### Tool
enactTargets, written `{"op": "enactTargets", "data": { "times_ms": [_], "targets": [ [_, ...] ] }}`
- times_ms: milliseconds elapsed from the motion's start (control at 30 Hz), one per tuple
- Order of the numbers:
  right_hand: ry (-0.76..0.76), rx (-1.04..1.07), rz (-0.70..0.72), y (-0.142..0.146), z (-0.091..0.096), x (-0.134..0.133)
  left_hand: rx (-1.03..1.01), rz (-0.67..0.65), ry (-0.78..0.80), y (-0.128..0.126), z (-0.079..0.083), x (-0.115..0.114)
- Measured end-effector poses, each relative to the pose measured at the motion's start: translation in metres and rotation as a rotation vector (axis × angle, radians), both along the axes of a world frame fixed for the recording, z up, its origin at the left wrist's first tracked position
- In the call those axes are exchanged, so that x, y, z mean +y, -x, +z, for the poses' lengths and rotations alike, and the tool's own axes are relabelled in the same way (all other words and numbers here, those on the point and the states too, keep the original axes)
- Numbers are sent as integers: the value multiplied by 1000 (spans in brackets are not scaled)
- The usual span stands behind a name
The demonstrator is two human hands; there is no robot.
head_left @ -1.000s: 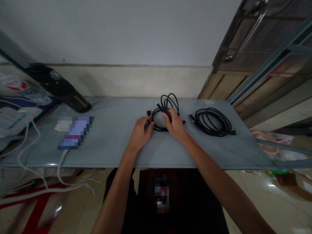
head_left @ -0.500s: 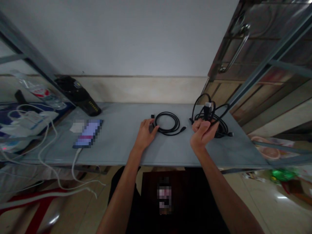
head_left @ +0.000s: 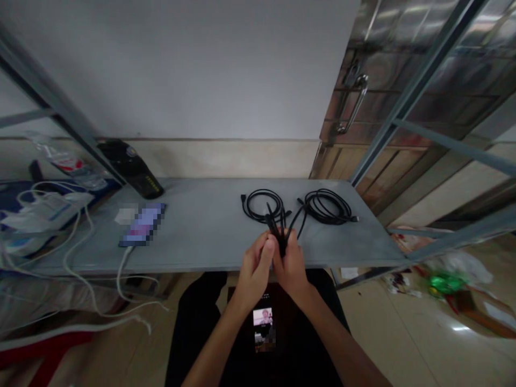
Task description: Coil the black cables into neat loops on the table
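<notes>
My left hand and my right hand meet over the table's front edge, both closed on a bunched black cable. Its strands and a plug end stick up between my fingers; the rest is hidden by them. Just beyond my hands a small coiled black cable lies on the table, its plug at the left. A larger black cable coil rests to the right, with a plug pointing right. Whether a strand running towards it from my right hand belongs to that coil, I cannot tell.
The grey table carries a phone with a white cable and a black bottle at the left. A clear plastic bottle and white power strip sit farther left. Metal posts frame the right side.
My right hand has come left with the black cable, away from the larger coil. My left hand has left the small coil and closed on the same cable. The view has shifted to the right.
</notes>
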State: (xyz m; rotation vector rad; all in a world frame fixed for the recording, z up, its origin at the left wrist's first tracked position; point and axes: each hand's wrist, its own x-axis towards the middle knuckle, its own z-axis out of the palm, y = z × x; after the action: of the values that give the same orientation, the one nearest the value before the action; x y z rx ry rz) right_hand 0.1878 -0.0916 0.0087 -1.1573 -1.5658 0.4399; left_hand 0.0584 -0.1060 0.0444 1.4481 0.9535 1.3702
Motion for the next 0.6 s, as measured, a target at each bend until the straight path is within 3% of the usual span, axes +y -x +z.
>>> {"op": "enactTargets", "data": {
  "times_ms": [167,300,433,600],
  "targets": [
    [9,-153,232,9,-12,-1,-11,163,98,7,5,4],
    [-11,-77,351,5,-1,-9,-137,190,167,25,2,8],
    [56,62,311,-18,19,-10,-259,210,242,43,7,10],
    [111,223,157,-82,41,2,-350,333,175,85,24,21]
  ]
}}
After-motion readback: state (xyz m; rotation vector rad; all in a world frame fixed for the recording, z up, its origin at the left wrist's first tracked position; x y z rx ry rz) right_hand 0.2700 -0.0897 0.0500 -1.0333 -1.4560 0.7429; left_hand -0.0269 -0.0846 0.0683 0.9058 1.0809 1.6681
